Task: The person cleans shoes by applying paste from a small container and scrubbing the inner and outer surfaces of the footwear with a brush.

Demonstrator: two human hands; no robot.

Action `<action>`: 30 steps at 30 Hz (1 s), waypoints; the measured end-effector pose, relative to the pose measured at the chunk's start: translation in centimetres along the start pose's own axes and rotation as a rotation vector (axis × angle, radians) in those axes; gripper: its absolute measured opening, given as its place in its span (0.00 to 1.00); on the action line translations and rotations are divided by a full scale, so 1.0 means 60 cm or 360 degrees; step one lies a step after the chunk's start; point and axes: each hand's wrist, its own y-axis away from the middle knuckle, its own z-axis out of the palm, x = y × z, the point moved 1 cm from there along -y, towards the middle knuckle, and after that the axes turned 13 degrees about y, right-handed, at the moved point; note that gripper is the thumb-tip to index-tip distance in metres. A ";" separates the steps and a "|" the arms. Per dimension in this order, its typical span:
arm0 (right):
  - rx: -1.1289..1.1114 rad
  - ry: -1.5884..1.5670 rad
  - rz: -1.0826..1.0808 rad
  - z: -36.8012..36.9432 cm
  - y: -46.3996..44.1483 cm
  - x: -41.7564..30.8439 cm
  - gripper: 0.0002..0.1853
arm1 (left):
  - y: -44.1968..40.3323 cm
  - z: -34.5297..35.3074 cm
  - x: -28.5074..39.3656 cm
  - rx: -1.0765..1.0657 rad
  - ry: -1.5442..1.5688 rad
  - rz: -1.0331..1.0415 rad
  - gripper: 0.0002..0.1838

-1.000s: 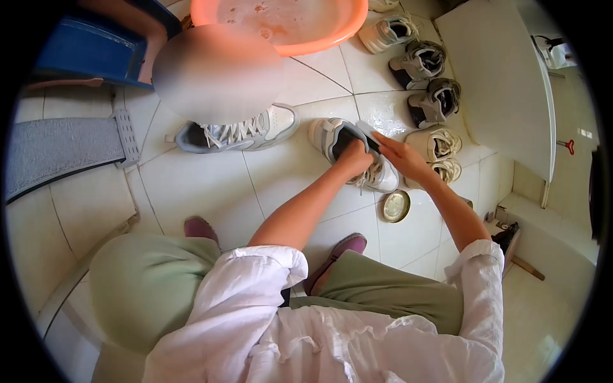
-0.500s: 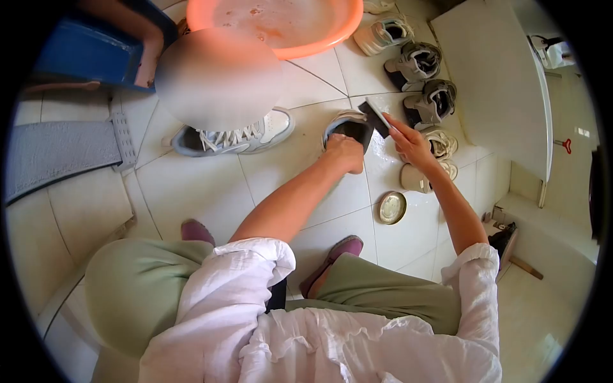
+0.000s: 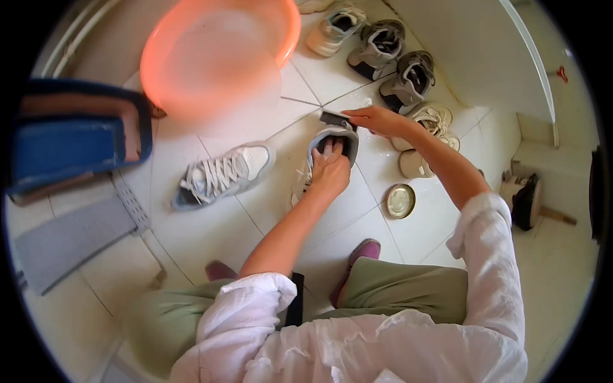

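My left hand (image 3: pixel 330 169) reaches into the opening of a sneaker (image 3: pixel 313 153) with a pale blue-grey lining and holds it tilted above the tiles. My right hand (image 3: pixel 378 120) is closed on the light handle of a scrub brush (image 3: pixel 337 119) with dark bristles. The brush lies against the sneaker's collar at the far end; its contact face is partly hidden. To the left, a matching white-and-grey sneaker (image 3: pixel 223 172) with white laces rests on the floor.
An orange basin (image 3: pixel 290 32) stands at the back, partly blurred. Several shoes (image 3: pixel 377 48) line the right side by a white panel. A round metal lid or dish (image 3: pixel 400 201) lies near my right foot. At left are a blue tub (image 3: pixel 70 150) and a grey board (image 3: pixel 83 236).
The brush has moved from beside the sneaker onto its collar, and my right hand has come closer to my left. The whole view has shifted and turned, showing more of the left side.
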 end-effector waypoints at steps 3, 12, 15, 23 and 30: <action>0.0236 0.0290 -0.0452 0.019 -0.061 0.015 0.22 | 0.002 -0.020 0.006 -0.0117 0.0037 -0.0102 0.19; 0.0401 -0.0110 -0.0290 0.014 0.083 0.062 0.23 | 0.015 -0.047 0.026 -0.0158 0.0055 -0.0174 0.16; 0.0579 -0.0488 -0.0278 0.018 0.058 0.035 0.24 | 0.005 -0.068 0.025 -0.0268 0.0039 -0.0264 0.16; 0.0635 -0.0788 -0.0231 0.004 0.009 -0.040 0.27 | -0.039 -0.119 0.005 -0.0329 0.0171 -0.0501 0.21; 0.0594 -0.1188 -0.0146 -0.029 0.047 -0.048 0.29 | -0.072 -0.207 -0.049 -0.0132 0.2000 -0.1213 0.19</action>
